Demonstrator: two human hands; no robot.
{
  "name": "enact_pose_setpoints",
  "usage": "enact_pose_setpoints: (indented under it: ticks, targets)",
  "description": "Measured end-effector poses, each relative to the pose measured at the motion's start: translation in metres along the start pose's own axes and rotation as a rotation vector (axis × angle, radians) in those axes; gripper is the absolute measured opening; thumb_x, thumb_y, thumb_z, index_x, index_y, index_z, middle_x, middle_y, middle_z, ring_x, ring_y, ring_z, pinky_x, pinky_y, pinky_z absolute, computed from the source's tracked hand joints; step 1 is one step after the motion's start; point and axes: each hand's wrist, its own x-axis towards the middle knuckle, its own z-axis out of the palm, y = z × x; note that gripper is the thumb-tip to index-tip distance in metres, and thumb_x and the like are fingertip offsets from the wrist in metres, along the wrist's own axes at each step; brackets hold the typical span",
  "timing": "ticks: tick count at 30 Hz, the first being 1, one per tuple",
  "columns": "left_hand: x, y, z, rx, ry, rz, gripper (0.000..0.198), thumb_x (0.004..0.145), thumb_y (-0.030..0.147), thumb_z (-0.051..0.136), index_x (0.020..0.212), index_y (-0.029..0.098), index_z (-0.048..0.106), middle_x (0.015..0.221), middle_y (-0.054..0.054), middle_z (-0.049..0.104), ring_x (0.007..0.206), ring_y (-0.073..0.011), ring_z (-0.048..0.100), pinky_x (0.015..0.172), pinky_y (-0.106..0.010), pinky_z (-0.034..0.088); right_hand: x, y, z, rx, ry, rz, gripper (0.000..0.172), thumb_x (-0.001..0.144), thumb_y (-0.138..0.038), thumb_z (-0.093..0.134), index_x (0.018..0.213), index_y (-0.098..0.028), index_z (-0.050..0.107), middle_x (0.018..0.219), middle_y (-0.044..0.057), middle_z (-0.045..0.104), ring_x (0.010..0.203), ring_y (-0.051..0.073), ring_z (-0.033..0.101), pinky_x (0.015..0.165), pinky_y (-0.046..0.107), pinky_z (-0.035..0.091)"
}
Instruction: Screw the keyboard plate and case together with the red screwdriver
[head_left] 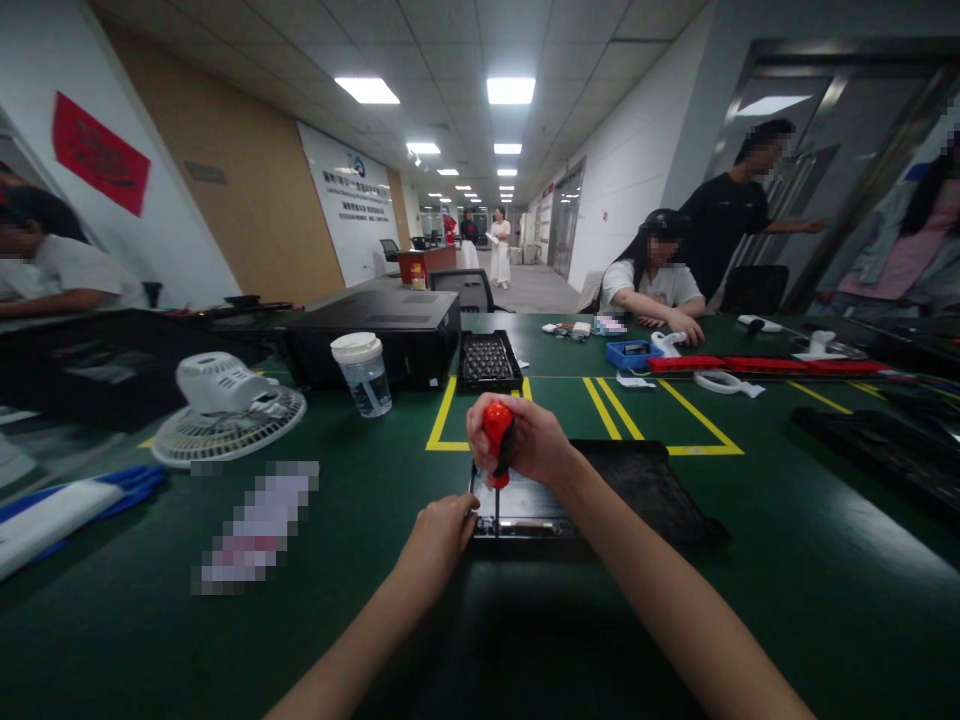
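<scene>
my right hand (531,438) grips the screwdriver (497,428) upright, likely to press straight down at the case (634,490) on the table (367,460); my left hand (441,528) is at its left end, probably bracing; over the feed i can't tell its grip.

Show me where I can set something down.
Bare table: between the cup and left hand, and between the black tray and the black panel at right. Crowded: the tray's left end, under the right hand and screwdriver, and around the fan and black box.
</scene>
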Motion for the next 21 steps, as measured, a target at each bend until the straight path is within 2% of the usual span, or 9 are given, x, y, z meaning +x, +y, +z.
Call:
enact_pose_setpoints:
  ticks: [7,14,21]
  targets:
    - [0.001,-0.001,0.001,0.003,-0.004,-0.012,0.025,0.084,0.021,0.041,0.098,0.02,0.062,0.097,-0.006,0.066,0.088,-0.0156,0.061,0.077,-0.024,0.042,-0.001,0.0,-0.006,-0.037,0.005,0.015,0.031,0.081,-0.041,0.038,0.08,-0.014,0.054,0.065,0.001,0.051,0.05,0.012,0.047,0.049,0.026,0.037]
    - [0.001,-0.001,0.002,0.014,-0.006,-0.007,0.026,0.083,0.021,0.041,0.099,0.02,0.062,0.097,-0.006,0.066,0.087,-0.0157,0.061,0.077,-0.024,0.042,-0.002,0.001,-0.013,-0.041,-0.044,-0.012,0.03,0.084,-0.04,0.039,0.083,-0.014,0.053,0.068,0.002,0.052,0.054,0.012,0.05,0.052,0.026,0.04]
    - [0.001,0.0,0.001,0.016,-0.017,-0.02,0.026,0.083,0.021,0.042,0.1,0.02,0.061,0.098,-0.005,0.066,0.089,-0.0157,0.06,0.078,-0.024,0.042,-0.004,-0.001,-0.012,-0.086,-0.06,-0.002,0.033,0.082,-0.045,0.043,0.084,-0.013,0.053,0.069,0.003,0.052,0.055,0.013,0.052,0.052,0.027,0.043]
